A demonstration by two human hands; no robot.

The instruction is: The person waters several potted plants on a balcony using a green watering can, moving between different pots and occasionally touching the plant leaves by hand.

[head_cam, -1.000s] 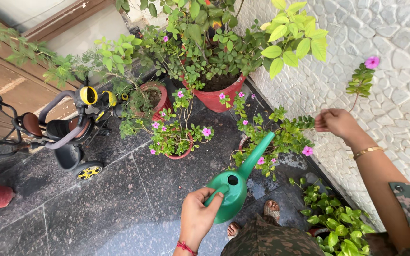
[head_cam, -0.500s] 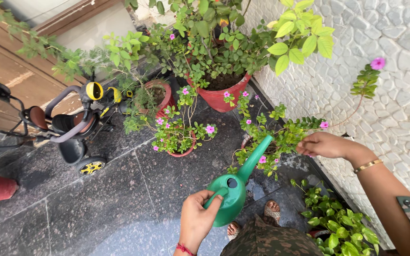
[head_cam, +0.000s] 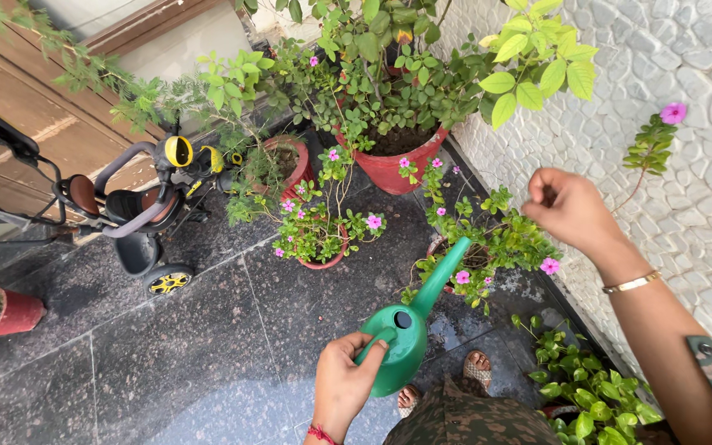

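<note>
My left hand (head_cam: 346, 381) grips the handle of a green watering can (head_cam: 409, 325), whose spout points up toward a potted plant with pink flowers (head_cam: 488, 243). My right hand (head_cam: 569, 208) hovers above that plant with its fingers curled together; I cannot tell if anything is pinched in them. A gold bangle sits on that wrist. A small red pot of pink flowers (head_cam: 319, 232) stands to the left of the spout. My sandalled feet (head_cam: 477, 371) show below the can.
A large red pot (head_cam: 397, 165) with leafy plants stands at the back. A child's tricycle (head_cam: 146, 210) is on the left. A small red pot (head_cam: 6, 313) sits at the far left. A white pebbled wall (head_cam: 686, 189) runs along the right, with leafy green plants (head_cam: 595, 387) at its foot.
My right hand dropped toward the flowering plant, then rose again a little with fingers curled. The watering can stayed almost still in my left hand.
</note>
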